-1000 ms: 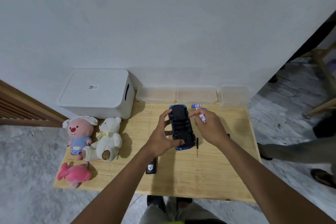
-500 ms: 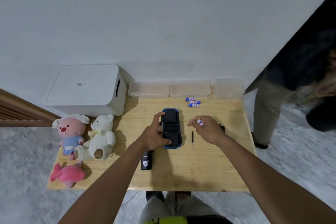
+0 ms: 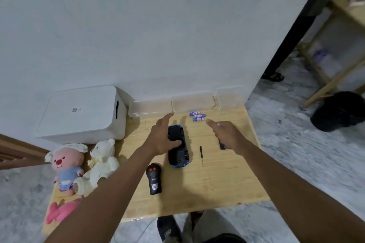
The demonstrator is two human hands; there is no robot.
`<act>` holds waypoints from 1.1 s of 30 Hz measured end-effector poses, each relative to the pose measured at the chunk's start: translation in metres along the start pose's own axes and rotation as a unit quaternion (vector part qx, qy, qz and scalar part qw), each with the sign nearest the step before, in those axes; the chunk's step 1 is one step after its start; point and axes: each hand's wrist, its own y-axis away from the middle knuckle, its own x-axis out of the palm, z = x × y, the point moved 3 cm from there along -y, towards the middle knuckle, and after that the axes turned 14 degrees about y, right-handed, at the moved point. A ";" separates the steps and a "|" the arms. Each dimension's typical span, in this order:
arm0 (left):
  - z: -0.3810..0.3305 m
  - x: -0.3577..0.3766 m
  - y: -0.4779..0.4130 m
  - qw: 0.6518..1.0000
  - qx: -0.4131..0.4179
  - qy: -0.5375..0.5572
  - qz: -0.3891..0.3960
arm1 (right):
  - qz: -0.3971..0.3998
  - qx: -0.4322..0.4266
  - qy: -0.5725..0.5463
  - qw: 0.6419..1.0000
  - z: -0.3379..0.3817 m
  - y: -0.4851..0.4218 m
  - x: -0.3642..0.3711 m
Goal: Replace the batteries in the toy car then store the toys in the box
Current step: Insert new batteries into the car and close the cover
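batteries (image 3: 197,116) lie beyond the toy car (image 3: 177,149), which rests belly-up on our table (image 3: 217,183). our left hand (image 3: 165,137) grips the car's side; our right hand (image 3: 225,134), right of it, perhaps pinches a battery, blurred.

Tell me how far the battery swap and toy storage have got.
Looks done: the toy car lies belly-up, a dark cover-like piece off beside it. In hand: the left hand steadies the car; the right hand reaches toward the batteries, maybe pinching one, though that is blurred. Left: closing up, and storing the plush toys in the closed white box.
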 end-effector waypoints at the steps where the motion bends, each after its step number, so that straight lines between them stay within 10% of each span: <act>1: -0.012 0.000 -0.006 1.000 0.017 -0.013 0.003 | -0.022 0.003 0.003 1.000 0.000 -0.002 -0.007; 19: -0.120 0.145 -0.179 0.963 0.157 -0.219 0.000 | -0.066 -0.058 0.366 0.926 -0.089 -0.141 -0.139; 33: -0.096 0.173 -0.205 0.914 0.208 -0.327 -0.121 | -0.110 -0.093 0.293 0.945 -0.099 -0.165 -0.125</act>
